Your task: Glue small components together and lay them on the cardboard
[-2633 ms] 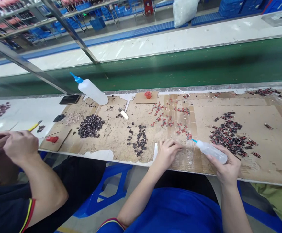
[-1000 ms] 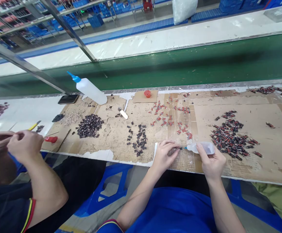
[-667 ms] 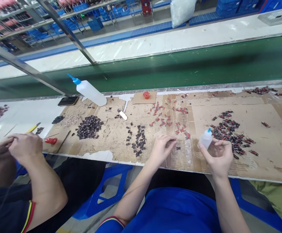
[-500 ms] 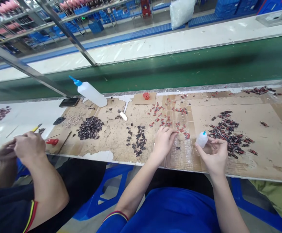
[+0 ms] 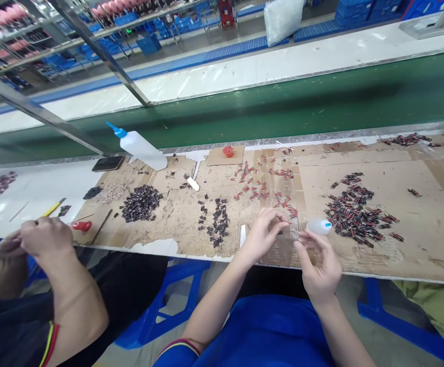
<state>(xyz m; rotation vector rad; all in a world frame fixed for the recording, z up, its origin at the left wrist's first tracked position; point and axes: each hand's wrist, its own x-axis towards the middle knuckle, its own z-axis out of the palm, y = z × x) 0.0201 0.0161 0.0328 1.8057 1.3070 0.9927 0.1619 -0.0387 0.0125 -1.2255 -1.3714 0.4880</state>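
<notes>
My left hand (image 5: 265, 233) is closed in a pinch over the cardboard. A tiny red-tipped part (image 5: 290, 222) shows at its fingertips, too small to make out fully. To its right, my right hand (image 5: 321, 262) has its fingers curved and slightly apart, with nothing visible in them. A small translucent squeeze bottle (image 5: 317, 226) with a blue tip lies on its side just beyond the right fingers. Loose small red parts (image 5: 283, 200) are scattered beyond my left hand. A pile of black-and-red parts (image 5: 354, 209) lies to the right.
Small black parts (image 5: 218, 221) and a darker heap (image 5: 141, 203) lie leftward on the cardboard. Behind them are a large white bottle (image 5: 143, 150), a phone (image 5: 108, 163), a white-handled blade (image 5: 191, 182) and a red cup (image 5: 228, 151). A co-worker's hands (image 5: 42, 237) work at left.
My right hand has let go of the small bottle, which went from upright to lying down, and has moved left. My left hand has drawn back from the red parts towards my right hand.
</notes>
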